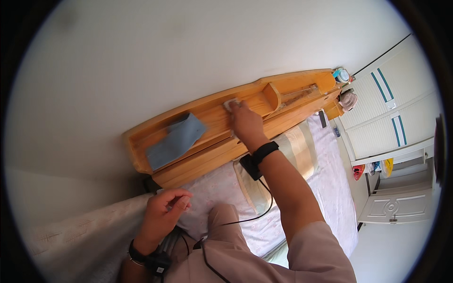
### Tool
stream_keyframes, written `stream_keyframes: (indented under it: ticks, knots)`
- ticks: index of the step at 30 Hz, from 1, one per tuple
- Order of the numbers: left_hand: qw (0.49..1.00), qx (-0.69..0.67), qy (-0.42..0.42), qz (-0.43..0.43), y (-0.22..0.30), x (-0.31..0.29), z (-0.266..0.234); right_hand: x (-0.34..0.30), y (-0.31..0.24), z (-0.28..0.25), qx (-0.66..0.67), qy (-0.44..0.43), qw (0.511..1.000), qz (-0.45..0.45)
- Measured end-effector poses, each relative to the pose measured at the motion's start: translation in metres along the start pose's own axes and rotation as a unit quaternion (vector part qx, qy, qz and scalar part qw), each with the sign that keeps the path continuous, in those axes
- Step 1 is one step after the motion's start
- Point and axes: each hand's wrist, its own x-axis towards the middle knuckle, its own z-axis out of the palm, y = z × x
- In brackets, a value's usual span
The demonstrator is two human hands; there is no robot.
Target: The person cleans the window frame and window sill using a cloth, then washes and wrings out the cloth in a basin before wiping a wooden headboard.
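Observation:
My right hand (246, 122) reaches into the shelf of a wooden headboard (212, 112), its fingers pressing a crumpled white cloth (230, 104) against the wood near the back edge. Left of it, a blue-grey cloth (177, 141) lies folded and draped over the shelf's front lip. My left hand (166, 210) is held low, above the bed's near left side, away from the headboard. Its fingers are curled in with the thumb against them, and nothing shows in them. Black bands with small devices are on both wrists, and a cable runs from the right one.
An upright divider (272, 96) splits the shelf. At its far end stands a white and blue container (342, 75). Below lies the bed with a striped pillow (302, 146) and a dark flat object (322, 119). White wardrobe doors (377, 104) stand to the right; a curtain (89, 231) hangs left.

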Motion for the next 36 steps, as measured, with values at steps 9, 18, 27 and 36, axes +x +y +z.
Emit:
stream_keyframes:
  ticks: [9, 18, 27, 36]
  knots:
    - [1.000, 0.001, 0.018, -0.001, 0.025, 0.032, 0.031, 0.036, 0.080, -0.018, -0.053, -0.004, 0.991, 0.123]
    - [0.997, 0.039, -0.066, -0.016, 0.030, 0.055, 0.059, 0.023, 0.087, -0.019, -0.016, -0.005, 0.996, 0.083]
    - [0.934, 0.269, -0.009, 0.236, 0.044, 0.171, 0.094, 0.002, 0.048, -0.022, 0.079, -0.002, 0.997, -0.018]
    - [0.893, 0.324, -0.021, 0.311, 0.045, 0.231, 0.137, 0.005, 0.103, -0.049, 0.388, 0.223, 0.891, 0.079]
